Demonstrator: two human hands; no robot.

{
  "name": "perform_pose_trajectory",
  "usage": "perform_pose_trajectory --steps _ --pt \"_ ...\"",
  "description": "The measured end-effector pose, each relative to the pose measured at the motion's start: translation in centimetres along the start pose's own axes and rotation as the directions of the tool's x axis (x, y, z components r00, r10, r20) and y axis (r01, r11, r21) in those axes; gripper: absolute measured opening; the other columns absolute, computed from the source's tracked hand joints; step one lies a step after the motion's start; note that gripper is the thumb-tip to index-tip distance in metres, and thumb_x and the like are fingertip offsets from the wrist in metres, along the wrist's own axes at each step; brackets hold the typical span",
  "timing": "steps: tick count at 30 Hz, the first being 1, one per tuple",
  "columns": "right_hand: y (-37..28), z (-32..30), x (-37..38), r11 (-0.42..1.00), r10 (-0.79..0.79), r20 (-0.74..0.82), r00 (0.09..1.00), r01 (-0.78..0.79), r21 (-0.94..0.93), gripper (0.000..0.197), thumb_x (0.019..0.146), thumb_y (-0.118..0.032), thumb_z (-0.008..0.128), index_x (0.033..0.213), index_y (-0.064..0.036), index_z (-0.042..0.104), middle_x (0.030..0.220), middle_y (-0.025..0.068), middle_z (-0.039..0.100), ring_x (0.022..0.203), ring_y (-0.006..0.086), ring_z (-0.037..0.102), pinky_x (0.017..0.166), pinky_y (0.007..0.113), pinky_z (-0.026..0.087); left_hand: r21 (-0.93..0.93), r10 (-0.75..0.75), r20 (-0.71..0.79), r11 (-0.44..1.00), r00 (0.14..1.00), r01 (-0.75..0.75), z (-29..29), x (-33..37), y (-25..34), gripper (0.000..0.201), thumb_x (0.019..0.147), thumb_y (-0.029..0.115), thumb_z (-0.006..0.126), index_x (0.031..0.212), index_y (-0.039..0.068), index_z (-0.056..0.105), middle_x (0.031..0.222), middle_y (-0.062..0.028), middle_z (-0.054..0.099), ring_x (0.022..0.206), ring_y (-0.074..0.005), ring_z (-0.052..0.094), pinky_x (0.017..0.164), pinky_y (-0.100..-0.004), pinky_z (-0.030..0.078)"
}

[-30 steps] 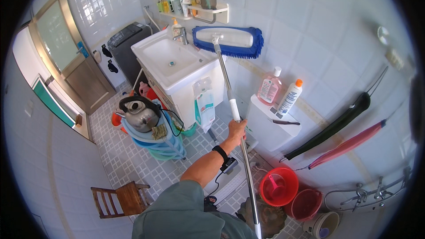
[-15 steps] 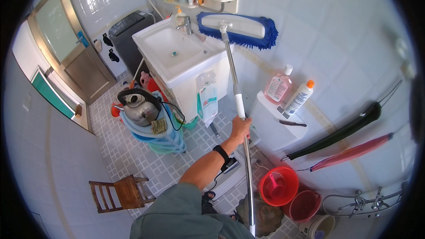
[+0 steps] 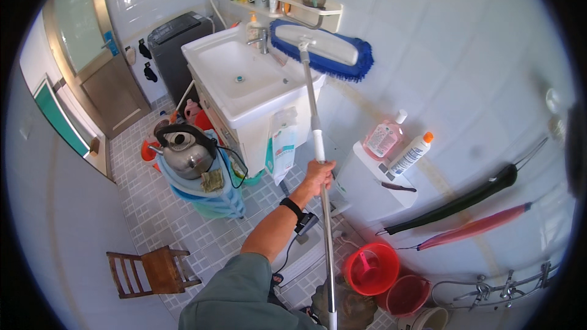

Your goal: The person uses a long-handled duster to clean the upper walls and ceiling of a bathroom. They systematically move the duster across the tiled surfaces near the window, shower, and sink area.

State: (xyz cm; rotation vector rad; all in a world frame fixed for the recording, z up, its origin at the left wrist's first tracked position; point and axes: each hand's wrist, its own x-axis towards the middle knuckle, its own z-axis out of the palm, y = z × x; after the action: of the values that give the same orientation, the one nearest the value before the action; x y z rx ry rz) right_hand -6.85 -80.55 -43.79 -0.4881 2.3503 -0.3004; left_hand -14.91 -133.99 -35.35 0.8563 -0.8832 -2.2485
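Observation:
My left hand (image 3: 318,174) is wrapped round the metal pole of a flat mop (image 3: 330,52), just below its white sleeve. The mop's broad head, a pale plate edged with blue fringe, lies close to the tiled wall, beyond the right back corner of the white washbasin (image 3: 226,67). Below the hand, the pole runs down past the lower edge of the picture. A black band circles my left wrist. My right hand is out of view.
Above the mop head juts a wall shelf (image 3: 330,9) with a cup. A white ledge (image 3: 373,174) holds a pink bottle (image 3: 383,140) and a white bottle (image 3: 411,154). A kettle (image 3: 188,157) sits on blue basins. Red buckets (image 3: 371,269) and a wooden chair (image 3: 162,271) stand lower down.
The mop head has slid left along the wall, nearer the tap and under the shelf. My left hand keeps its hold on the pole. The whole view has shifted slightly.

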Motion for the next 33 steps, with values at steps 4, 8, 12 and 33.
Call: perform_pose_trajectory --steps 4,8,12,33 --pt "-1.0 1.3 0.1 0.999 -0.028 0.027 0.999 0.027 0.036 0.045 0.075 -0.032 0.068 0.102 0.0048 0.064 0.084 0.0252 0.067 0.08 0.0388 0.067 0.067 0.048 0.051 0.003 -0.006 -0.021 1.0 1.0 0.006 -1.8 2.6 3.0 0.027 0.085 0.017 0.07 0.079 0.013 0.043 0.055 0.0035 0.036 0.041 -0.0104 0.036 0.037 -0.0308 0.032" --pt "-0.9 3.1 0.8 0.997 -0.054 0.071 0.996 0.049 0.064 0.045 0.075 -0.031 0.068 0.102 0.0052 0.064 0.084 0.0252 0.067 0.08 0.0386 0.067 0.066 0.048 0.051 -0.006 0.003 -0.049 1.0 0.999 -0.003 -3.6 4.8 4.8 0.025 0.085 0.016 0.07 0.081 0.012 0.045 0.056 0.0024 0.039 0.041 -0.0111 0.037 0.038 -0.0314 0.034" --pt "0.6 5.1 3.5 0.997 -0.026 0.058 0.998 0.022 0.075 0.048 0.074 -0.032 0.067 0.105 0.0045 0.062 0.087 0.0289 0.066 0.088 0.042 0.066 0.069 0.05 0.05 -0.007 -0.002 -0.04 1.0 0.999 0.002 -3.7 6.8 5.4 0.025 0.085 0.017 0.069 0.08 0.012 0.045 0.056 0.0027 0.038 0.041 -0.0112 0.037 0.038 -0.0321 0.034" --pt "-4.6 -1.3 6.8 0.998 -0.041 -0.095 0.995 0.036 -0.057 0.051 0.08 -0.039 0.068 0.12 -0.008 0.06 0.082 0.023 0.068 0.078 0.0371 0.068 0.07 0.046 0.053 0.033 0.034 -0.251 0.999 0.967 -0.026 -3.0 12.3 9.0 0.021 0.084 0.017 0.066 0.082 0.012 0.046 0.058 0.0023 0.036 0.042 -0.0116 0.036 0.038 -0.0327 0.032"
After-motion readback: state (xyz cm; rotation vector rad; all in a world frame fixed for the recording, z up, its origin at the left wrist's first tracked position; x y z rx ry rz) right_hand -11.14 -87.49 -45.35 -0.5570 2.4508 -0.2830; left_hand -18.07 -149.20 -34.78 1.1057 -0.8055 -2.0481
